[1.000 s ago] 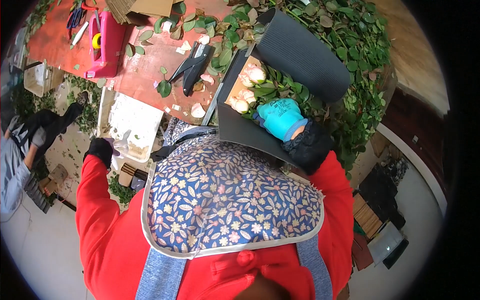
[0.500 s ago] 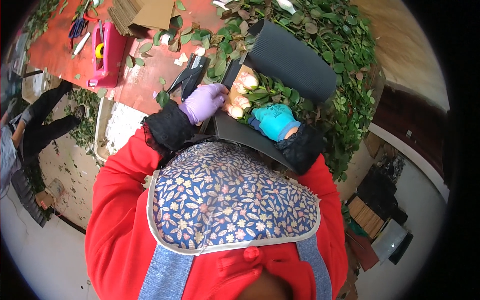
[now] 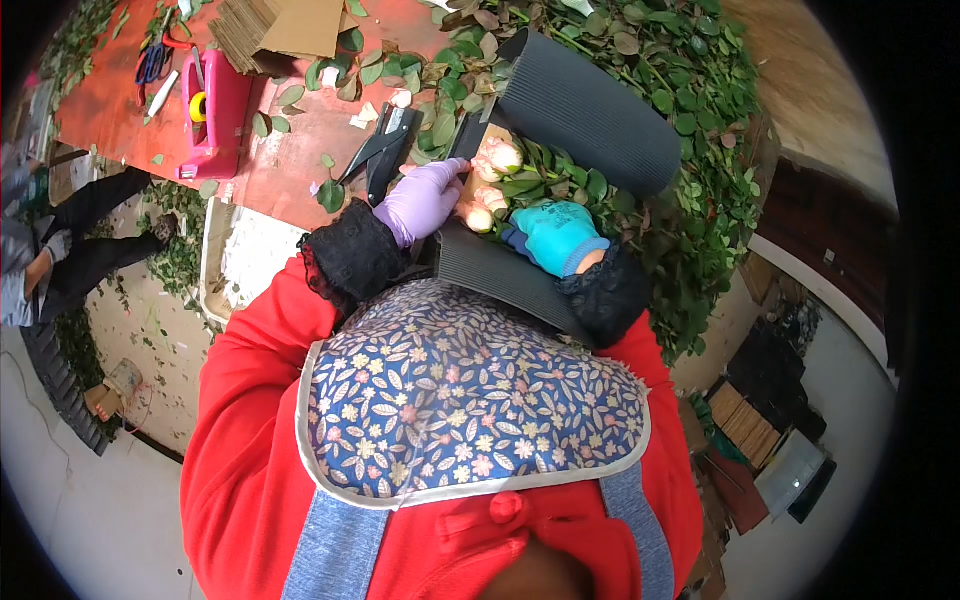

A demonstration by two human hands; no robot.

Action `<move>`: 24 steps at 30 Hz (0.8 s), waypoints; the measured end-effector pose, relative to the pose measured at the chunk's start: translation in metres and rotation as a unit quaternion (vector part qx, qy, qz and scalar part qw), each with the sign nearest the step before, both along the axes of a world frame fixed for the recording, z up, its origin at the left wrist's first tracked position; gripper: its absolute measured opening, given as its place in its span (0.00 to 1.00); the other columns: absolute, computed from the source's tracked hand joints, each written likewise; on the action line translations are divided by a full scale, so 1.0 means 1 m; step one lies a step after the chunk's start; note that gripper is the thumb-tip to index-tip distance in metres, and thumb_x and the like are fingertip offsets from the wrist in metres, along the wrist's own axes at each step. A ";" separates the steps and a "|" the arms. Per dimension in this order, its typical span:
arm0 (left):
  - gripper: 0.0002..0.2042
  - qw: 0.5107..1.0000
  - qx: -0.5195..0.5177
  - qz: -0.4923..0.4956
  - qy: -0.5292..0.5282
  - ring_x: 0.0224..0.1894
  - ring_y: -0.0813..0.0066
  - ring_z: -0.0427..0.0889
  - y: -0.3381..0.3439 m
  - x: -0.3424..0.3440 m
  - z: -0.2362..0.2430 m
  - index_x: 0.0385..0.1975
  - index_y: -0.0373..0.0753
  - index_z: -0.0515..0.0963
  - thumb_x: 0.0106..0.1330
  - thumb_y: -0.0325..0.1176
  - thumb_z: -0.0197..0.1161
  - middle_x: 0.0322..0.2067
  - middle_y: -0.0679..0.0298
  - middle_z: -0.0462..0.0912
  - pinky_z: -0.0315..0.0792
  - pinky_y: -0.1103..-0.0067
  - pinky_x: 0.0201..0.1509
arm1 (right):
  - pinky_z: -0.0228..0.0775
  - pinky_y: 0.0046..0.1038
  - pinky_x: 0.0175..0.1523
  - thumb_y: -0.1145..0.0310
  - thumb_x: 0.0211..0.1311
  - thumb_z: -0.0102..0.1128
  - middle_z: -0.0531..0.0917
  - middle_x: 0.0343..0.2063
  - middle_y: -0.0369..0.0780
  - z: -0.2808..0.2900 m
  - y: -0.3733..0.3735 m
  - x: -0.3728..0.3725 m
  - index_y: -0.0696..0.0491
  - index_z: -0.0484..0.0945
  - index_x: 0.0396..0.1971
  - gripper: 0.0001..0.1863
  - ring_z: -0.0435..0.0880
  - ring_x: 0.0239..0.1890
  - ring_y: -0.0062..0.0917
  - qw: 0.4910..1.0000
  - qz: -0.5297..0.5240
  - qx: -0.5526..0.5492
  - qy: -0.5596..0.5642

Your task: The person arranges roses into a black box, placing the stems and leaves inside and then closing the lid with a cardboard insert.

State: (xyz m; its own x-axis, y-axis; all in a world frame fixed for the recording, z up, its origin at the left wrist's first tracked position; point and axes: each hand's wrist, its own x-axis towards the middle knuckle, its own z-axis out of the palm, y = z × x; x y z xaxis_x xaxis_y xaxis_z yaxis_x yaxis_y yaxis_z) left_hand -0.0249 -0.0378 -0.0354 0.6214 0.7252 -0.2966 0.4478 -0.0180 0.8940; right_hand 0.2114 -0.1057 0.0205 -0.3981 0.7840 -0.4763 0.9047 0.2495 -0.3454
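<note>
My left hand [image 3: 418, 205], in a purple glove, is closed at the left edge of the cardboard piece [image 3: 483, 135], beside the pale pink roses [image 3: 497, 158]; what its fingertips hold is hidden. My right hand [image 3: 553, 235], in a teal glove, is wrapped round the leafy rose stems [image 3: 570, 183] just right of the blooms. The bunch lies inside a dark ribbed mat [image 3: 590, 112], whose far flap stands raised and whose near flap [image 3: 480, 270] slopes toward my apron. A black tool with crossed arms [image 3: 385, 150] sits left of my hands.
The red table [image 3: 120, 115] bears a pink tape dispenser [image 3: 215, 130], scissors [image 3: 155, 60] and stacked cardboard [image 3: 250, 35]. Leafy stems [image 3: 700, 150] heap along the right. A white tray [image 3: 240, 255] is at the near left. Another person [image 3: 75, 255] is at the far left.
My left hand has come up from beside the white tray to the cardboard and roses, then shifted slightly rightward. My right hand stays at the stems. The other person's position has shifted slightly.
</note>
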 end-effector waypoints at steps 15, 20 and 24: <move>0.15 0.999 -0.018 0.021 -0.021 0.33 0.81 0.79 0.026 -0.012 0.027 0.50 0.36 0.76 0.63 0.19 0.59 0.34 0.66 0.80 0.74 0.82 0.38 | 0.75 0.43 0.38 0.61 0.59 0.62 0.84 0.27 0.46 0.001 0.000 0.004 0.53 0.81 0.31 0.11 0.84 0.32 0.43 0.999 0.025 0.021 0.018; 0.24 0.946 0.105 -0.266 -0.151 0.54 0.59 0.81 0.042 -0.021 0.049 0.49 0.40 0.81 0.49 0.15 0.61 0.53 0.57 0.82 0.76 0.74 0.57 | 0.76 0.42 0.37 0.63 0.57 0.63 0.84 0.27 0.45 0.008 0.005 0.001 0.52 0.81 0.30 0.08 0.84 0.32 0.41 1.000 0.028 -0.011 -0.008; 0.28 0.903 0.185 -0.383 -0.070 0.53 0.65 0.82 0.037 -0.022 0.025 0.54 0.49 0.80 0.50 0.20 0.63 0.57 0.70 0.80 0.77 0.77 0.56 | 0.75 0.42 0.37 0.61 0.59 0.63 0.85 0.29 0.44 0.026 0.010 0.004 0.53 0.82 0.34 0.10 0.84 0.32 0.41 0.999 0.024 -0.015 0.030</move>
State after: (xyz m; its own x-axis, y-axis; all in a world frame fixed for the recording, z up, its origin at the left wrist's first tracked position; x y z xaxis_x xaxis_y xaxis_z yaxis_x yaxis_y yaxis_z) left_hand -0.0470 -0.0004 -0.0100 0.9949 0.1011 -0.0020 0.0608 -0.5825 0.8105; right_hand 0.2155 -0.0957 0.0470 -0.4633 0.7495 -0.4729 0.8694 0.2810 -0.4065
